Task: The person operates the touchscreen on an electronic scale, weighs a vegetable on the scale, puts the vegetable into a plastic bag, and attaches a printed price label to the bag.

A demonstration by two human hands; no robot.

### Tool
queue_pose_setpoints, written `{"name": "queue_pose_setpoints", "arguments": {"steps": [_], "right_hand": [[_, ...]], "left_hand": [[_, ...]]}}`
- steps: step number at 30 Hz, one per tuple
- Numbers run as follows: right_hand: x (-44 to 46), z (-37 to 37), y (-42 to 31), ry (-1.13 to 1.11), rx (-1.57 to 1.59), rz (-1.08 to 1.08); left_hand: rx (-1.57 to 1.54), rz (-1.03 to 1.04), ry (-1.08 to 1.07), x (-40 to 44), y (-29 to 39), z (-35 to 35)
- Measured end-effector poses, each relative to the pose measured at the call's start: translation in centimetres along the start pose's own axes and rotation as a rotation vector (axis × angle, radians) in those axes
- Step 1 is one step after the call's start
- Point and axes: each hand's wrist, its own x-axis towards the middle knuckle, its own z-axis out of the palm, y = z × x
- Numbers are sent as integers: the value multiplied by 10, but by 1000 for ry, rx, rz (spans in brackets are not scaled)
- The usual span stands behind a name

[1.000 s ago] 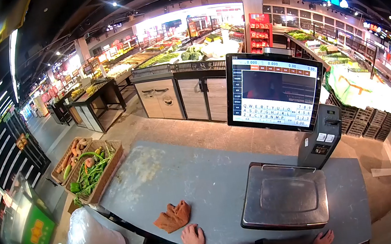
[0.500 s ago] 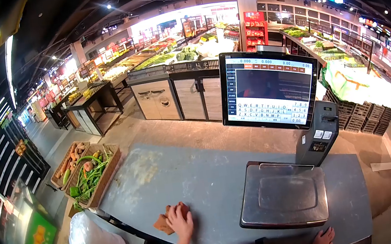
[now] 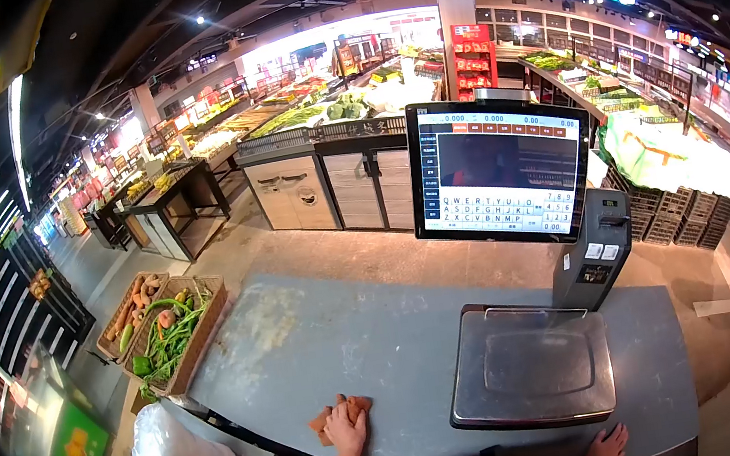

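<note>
1. Cloth (image 3: 320, 424), brown and crumpled, lies on the grey countertop (image 3: 391, 346) near the edge closest to me, directly beneath my left fingers and showing on both sides of them.
2. My left hand (image 3: 347, 428) is over it, fingers slightly bent and close together; whether they grip the fabric or only press it, I cannot tell.
3. My right hand (image 3: 608, 448) rests on the countertop well apart from the cloth, holding nothing, fingers a little spread, just below the metal weighing platform (image 3: 531, 363).
4. Beyond that platform stands the lit touchscreen (image 3: 502, 176).
5. At my far left sit wicker vegetable baskets (image 3: 207, 329); nearer, a plastic-bag roll (image 3: 182, 454).
</note>
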Motion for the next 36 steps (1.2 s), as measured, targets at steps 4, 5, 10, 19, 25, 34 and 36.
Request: {"name": "queue_pose_setpoints", "arguments": {"steps": [4, 5, 10, 19, 25, 34, 36], "right_hand": [[1, -18, -14, -74, -21, 32], [1, -12, -11, -64, -22, 35], [1, -16, -12, -76, -13, 55], [4, -20, -15, -125, -30, 65], [1, -12, -5, -80, -72, 78], [6, 16, 11, -124, -73, 131], [7, 18, 5, -111, -84, 133]], "left_hand": [[-903, -242, -76, -13, 20, 4], [-1126, -417, -200, -14, 22, 9], [-2196, -870, -496, -30, 79, -37], [-2442, -806, -548, 1, 107, -66], [-2372, -266, -488, 42, 153, -162], [-2316, -683, -764, -18, 54, -49], [-2329, -824, -906, -23, 49, -49]]}}
